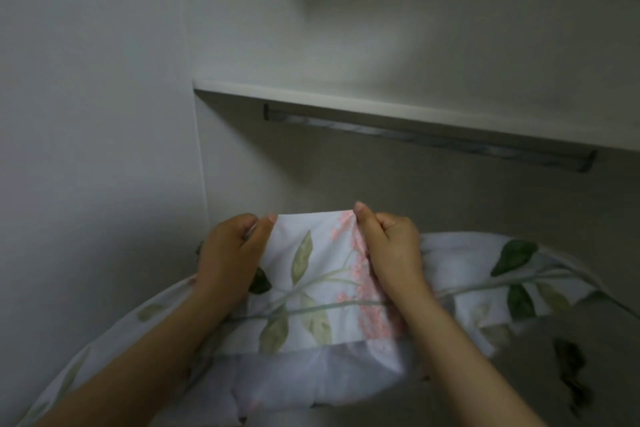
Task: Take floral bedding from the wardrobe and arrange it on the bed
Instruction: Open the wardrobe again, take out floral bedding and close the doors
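White wardrobe interior (104, 80): shelf (381, 107) at 12 o'clock, grey rail (429, 139) beneath it. Floral bedding (311, 270), pale with green leaves and pink blooms, at 6 o'clock, draped across both forearms. Left hand (230, 253) and right hand (391, 246) each pinch its top edge, fingers curled.

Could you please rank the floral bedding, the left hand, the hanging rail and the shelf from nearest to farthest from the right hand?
1. Floral bedding: pinched by the right hand itself.
2. Left hand: beside it, on the same edge.
3. Hanging rail: above, farther back.
4. Shelf: just over the rail, nearly a tie.
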`<control>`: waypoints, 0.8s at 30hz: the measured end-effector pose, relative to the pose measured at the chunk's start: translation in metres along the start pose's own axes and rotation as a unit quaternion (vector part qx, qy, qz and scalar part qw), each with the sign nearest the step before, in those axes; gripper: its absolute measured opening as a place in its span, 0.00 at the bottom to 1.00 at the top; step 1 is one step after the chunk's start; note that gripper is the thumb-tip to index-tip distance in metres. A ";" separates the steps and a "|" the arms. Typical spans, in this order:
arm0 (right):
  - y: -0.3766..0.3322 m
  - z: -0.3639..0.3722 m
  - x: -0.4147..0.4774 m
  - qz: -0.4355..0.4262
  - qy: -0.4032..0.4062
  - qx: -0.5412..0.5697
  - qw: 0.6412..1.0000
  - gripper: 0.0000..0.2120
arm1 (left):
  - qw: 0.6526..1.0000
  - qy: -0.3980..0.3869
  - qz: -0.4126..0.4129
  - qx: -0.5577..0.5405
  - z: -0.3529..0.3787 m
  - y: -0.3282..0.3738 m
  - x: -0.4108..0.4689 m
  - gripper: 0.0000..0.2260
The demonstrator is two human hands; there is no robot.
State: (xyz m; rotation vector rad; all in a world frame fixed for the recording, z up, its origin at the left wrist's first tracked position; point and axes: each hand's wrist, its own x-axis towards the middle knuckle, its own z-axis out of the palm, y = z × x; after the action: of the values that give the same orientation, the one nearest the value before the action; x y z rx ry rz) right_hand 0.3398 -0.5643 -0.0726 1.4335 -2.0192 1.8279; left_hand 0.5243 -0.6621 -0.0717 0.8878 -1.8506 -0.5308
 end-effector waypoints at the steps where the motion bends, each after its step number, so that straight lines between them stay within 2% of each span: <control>1: -0.009 0.004 0.004 -0.014 -0.004 0.006 1.000 0.26 | 1.000 0.010 0.003 -0.003 -0.010 0.000 0.001 0.22; 5: -0.044 0.033 0.012 -0.077 -0.041 0.007 0.996 0.27 | 0.998 0.061 -0.009 0.009 -0.055 -0.012 0.000 0.23; 9: -0.070 0.077 0.007 -0.119 -0.084 -0.019 0.989 0.26 | 0.993 0.097 -0.063 0.036 -0.099 -0.034 -0.016 0.21; 20: -0.125 0.184 -0.028 -0.186 -0.232 -0.018 0.955 0.28 | 0.951 0.267 -0.124 0.090 -0.215 -0.082 -0.041 0.06; 24: -0.140 0.207 -0.043 -0.189 -0.267 -0.020 0.945 0.28 | 0.944 0.288 -0.138 0.087 -0.243 -0.103 -0.038 0.13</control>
State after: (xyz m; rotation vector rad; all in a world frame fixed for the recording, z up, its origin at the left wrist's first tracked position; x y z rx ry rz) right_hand 0.5600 -0.6874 -0.0543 2.3023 -1.7595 1.3318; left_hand 0.7893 -0.6928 -0.0616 1.2785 -1.2574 -0.2355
